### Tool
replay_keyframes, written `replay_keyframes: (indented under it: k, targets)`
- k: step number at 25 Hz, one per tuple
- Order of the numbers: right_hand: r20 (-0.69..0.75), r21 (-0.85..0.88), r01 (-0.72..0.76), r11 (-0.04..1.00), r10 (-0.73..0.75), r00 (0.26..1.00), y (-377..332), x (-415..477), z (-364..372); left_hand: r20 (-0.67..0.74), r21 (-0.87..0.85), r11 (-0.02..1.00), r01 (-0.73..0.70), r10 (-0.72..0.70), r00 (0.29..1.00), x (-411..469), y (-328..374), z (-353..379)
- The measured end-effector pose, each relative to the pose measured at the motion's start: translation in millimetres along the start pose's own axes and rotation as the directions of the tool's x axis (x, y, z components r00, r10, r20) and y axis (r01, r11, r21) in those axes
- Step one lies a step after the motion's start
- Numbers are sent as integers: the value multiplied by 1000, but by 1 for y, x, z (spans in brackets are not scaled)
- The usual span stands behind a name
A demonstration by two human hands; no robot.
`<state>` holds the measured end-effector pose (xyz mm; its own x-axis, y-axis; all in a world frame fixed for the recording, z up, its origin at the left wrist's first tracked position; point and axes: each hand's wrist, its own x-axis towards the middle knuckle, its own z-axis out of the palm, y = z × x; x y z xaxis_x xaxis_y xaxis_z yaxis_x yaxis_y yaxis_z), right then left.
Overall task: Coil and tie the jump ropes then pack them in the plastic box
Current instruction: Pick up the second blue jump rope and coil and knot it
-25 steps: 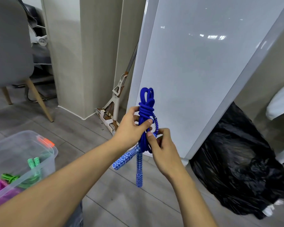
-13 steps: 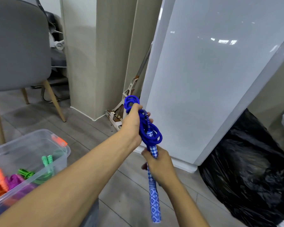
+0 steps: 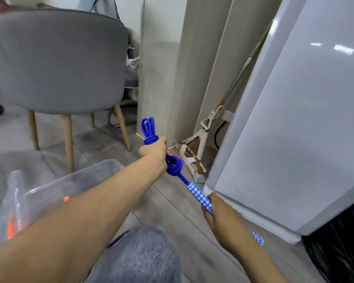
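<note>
— Gripping what, that left hand (image 3: pixel 154 149)?
— Its fingers clamp the coiled blue jump rope (image 3: pixel 173 167) mid-scene; the right hand (image 3: pixel 220 214) curls round the rope's checkered handle (image 3: pixel 198 196), nearer. The clear plastic box (image 3: pixel 76 178) sits on the floor (image 3: pixel 168 203), left.

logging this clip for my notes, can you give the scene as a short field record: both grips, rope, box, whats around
left grip: curled round the coiled bundle of the blue jump rope, loops sticking out above
right grip: holds the checkered handle, apart from the coil
knot: between the two grips, looks loose
plastic box: clear, on the floor at left, orange bits inside, contents blurred
surroundings: grey chair, mop leaning by the wall, black bag at lower right
task state: rope not yet in the box
</note>
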<state>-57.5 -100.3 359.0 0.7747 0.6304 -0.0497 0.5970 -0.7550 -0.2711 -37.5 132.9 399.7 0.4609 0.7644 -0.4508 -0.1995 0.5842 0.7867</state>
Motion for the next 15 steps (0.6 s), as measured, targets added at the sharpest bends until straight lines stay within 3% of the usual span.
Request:
replay_keyframes:
  k: [4, 7, 11, 15]
  targets:
    - [76, -117, -30, 993, 39, 996, -5, 31, 16, 56, 56, 986, -157, 154, 986, 43, 19, -38]
    - [115, -243, -1, 970, 30, 993, -13, 64, 26, 149, 222, 941, -257, 227, 962, 78, 28, -78]
    - [33, -445, 146, 884, -146, 989, -56, 132, 51, 326, 437, 858, -269, 128, 937, 114, 34, -120]
    - [64, -435, 240, 868, -236, 970, -115, 191, 93, 313, 548, 796, -256, 89, 946, 158, 30, -162]
